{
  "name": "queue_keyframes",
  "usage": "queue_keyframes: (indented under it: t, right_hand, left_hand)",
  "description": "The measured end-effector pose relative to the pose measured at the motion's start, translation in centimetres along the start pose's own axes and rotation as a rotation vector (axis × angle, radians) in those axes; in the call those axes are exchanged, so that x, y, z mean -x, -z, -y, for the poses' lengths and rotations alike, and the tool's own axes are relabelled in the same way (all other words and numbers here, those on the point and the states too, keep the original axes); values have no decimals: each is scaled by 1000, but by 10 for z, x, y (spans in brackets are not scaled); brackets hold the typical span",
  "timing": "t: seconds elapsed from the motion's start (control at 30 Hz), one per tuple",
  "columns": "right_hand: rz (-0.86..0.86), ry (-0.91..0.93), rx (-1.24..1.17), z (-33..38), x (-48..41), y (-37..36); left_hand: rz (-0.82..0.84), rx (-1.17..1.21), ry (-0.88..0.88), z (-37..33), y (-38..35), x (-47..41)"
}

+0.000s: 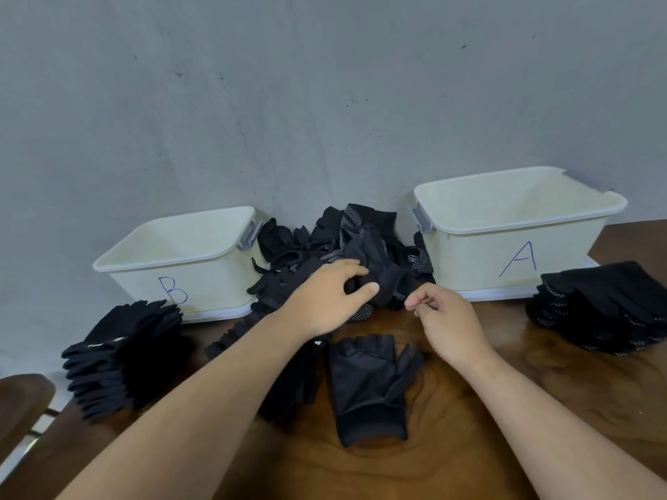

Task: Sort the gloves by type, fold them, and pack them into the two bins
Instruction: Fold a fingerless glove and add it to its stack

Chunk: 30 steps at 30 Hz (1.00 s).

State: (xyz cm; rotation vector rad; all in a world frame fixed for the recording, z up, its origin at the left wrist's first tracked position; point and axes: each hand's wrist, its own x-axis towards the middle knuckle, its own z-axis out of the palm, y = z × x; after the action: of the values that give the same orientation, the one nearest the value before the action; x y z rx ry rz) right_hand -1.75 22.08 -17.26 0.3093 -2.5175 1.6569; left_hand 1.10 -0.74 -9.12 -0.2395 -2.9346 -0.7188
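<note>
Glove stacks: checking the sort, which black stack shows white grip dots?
The black glove stack on the right, beside the cream plastic bin marked A; white dots speckle its edges. The left stack, by bin B, shows no dots.

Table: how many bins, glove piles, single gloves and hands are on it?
White bins: 2, bin A and bin B
Glove piles: 4, loose heap, left stack, right stack, pile under the left forearm
Single fingerless glove: 1
Hands: 2, left hand and right hand
Total: 9
</note>
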Motion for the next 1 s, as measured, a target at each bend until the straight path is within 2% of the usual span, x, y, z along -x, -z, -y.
queue_keyframes:
  t: [0.13, 0.2, 0.27, 0.37, 0.53, 0.67, 0.8, 0.9, 1.0]
  right_hand:
    - [-19, 6, -41, -1, 0, 0]
    - [-29, 8, -58, -1, 0, -1]
    - [-29, 11, -56, 1, -1, -1]
    - [-29, 12, -45, 3, 0, -1]
    - [-21, 2, -40, 1, 1, -1]
    - [-21, -2, -43, -1, -1, -1]
    - [-21, 1, -34, -2, -1, -2]
    - [-22, -1, -22, -2, -1, -2]
    - [-19, 3, -23, -2, -1, -2]
  left_hand:
    - [-280, 76, -35, 6, 10, 6]
    - [-396, 42, 57, 27, 16, 0]
    - [-434, 24, 180, 49, 24, -7]
    - [-360, -55, 297, 78, 32, -19]
    - [-244, -179, 366, 100, 32, -39]
    - [-226, -135, 386, 95, 37, -48]
    - [-94, -154, 448, 89, 46, -56]
    - [-127, -117, 468, 84, 49, -58]
    - [-193, 19, 433, 75, 53, -55]
